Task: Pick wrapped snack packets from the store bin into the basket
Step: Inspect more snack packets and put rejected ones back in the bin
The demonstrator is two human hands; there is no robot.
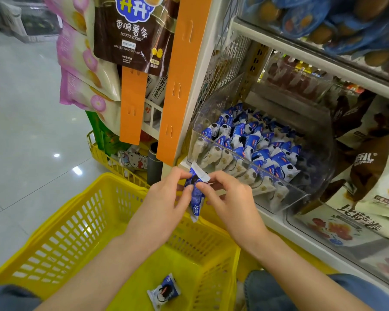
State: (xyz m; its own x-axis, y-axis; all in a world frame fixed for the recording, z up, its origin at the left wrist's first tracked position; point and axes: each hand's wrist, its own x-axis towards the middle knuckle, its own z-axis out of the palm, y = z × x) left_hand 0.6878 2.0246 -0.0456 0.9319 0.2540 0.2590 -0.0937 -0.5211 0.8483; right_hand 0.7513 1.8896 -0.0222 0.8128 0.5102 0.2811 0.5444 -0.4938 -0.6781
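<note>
A clear plastic store bin (285,187) on a low shelf holds several blue-and-white wrapped snack packets (254,142). In front of the bin, above the far rim of a yellow basket (81,221), my left hand (166,198) and my right hand (229,198) both pinch one blue-and-white packet (195,198) that hangs upright between them. Another packet (164,291) lies flat on the basket floor near my body.
Orange display strips (180,81) with hanging snack bags stand left of the bin. Large snack bags (373,176) fill the shelf to the right. A second yellow wire basket (112,160) with goods sits behind mine. Grey tiled floor lies to the left.
</note>
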